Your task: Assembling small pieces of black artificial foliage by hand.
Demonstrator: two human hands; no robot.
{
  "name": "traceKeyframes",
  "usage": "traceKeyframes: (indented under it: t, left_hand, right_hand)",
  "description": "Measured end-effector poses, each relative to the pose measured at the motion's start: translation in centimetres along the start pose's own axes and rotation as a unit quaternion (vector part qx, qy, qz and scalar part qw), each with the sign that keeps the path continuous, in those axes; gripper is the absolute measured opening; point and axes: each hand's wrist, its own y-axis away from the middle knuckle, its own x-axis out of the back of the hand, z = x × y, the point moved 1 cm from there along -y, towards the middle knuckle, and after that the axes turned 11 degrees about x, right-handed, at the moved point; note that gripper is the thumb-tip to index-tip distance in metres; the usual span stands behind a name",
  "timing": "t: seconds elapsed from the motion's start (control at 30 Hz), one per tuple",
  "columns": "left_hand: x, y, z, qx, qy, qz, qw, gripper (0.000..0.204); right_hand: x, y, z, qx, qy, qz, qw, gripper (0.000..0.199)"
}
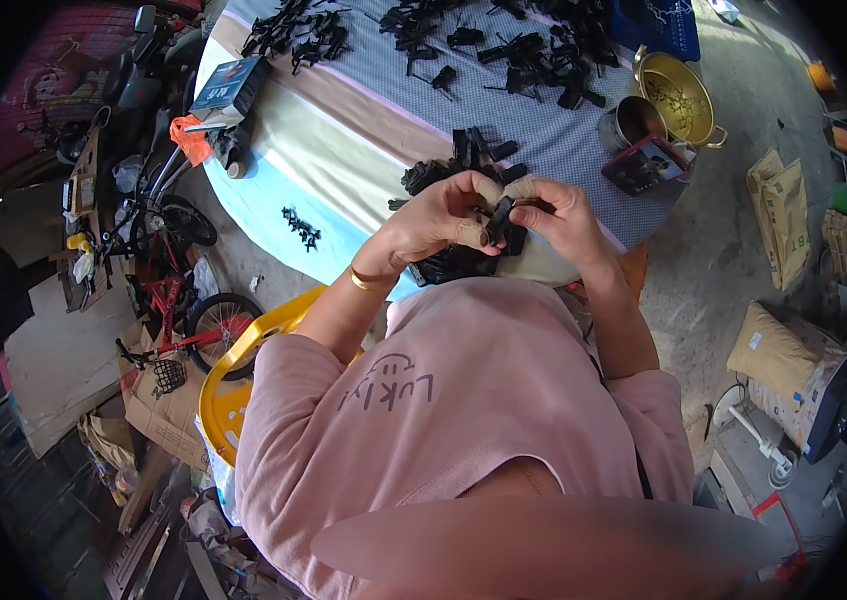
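My left hand (440,217) and my right hand (565,217) meet over the table's near edge, fingertips wrapped in tan tape. Pinched by the right thumb and fingers is a small black plastic part (500,222). The left fingers close in from the other side, and a dark bit shows at their tips, too small to make out. Beneath and behind the hands lies a heap of black parts (427,176), partly hidden by them. A small cluster of black pieces (300,228) rests on the cloth to the left.
Piles of black parts (533,60) cover the far side of the cloth-covered table (333,130). At right stand a golden two-handled pot (711,85), a metal cup (633,122) and a phone-like device (645,165). A blue box (230,90) sits at left; a yellow chair (228,385) is beside me.
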Motion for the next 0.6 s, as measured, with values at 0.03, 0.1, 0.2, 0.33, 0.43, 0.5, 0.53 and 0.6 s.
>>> traceKeyframes:
  t: [0.03,0.1,0.2,0.33,0.43,0.5,0.53,0.6]
  left_hand:
    - [0.0,-0.1,-0.3,0.027,0.020,0.002,0.999,0.036]
    - [0.2,-0.2,-0.9,0.052,0.041,0.006,0.998,0.030]
    - [0.5,-0.3,-1.1,0.071,0.021,0.033,0.997,0.024]
    - [-0.4,-0.3,-0.6,0.018,-0.035,0.114,0.993,0.021]
    - [-0.4,-0.2,-0.4,-0.048,-0.116,0.179,0.976,0.020]
    - [-0.9,0.0,0.0,-0.079,-0.173,0.235,0.953,0.019]
    - [-1.4,0.0,0.1,-0.080,-0.173,0.234,0.953,0.019]
    - [-2.3,-0.1,0.2,-0.150,-0.146,0.245,0.947,0.021]
  right_hand:
    - [-0.1,-0.2,-0.3,0.013,0.001,-0.023,1.000,0.014]
    - [-0.1,-0.4,-0.6,0.024,0.026,-0.042,0.998,0.013]
    - [-0.2,-0.3,-0.6,0.029,0.049,-0.064,0.996,0.014]
    - [-1.6,0.3,0.0,0.053,0.063,0.103,0.991,0.013]
    - [-1.5,0.8,-1.2,-0.012,0.137,0.066,0.988,0.012]
    - [-2.0,0.6,-1.1,0.023,0.159,0.056,0.985,0.010]
    - [-2.1,0.4,-1.0,0.020,0.168,0.050,0.984,0.010]
    - [-2.3,0.2,-1.2,0.015,0.181,0.049,0.982,0.012]
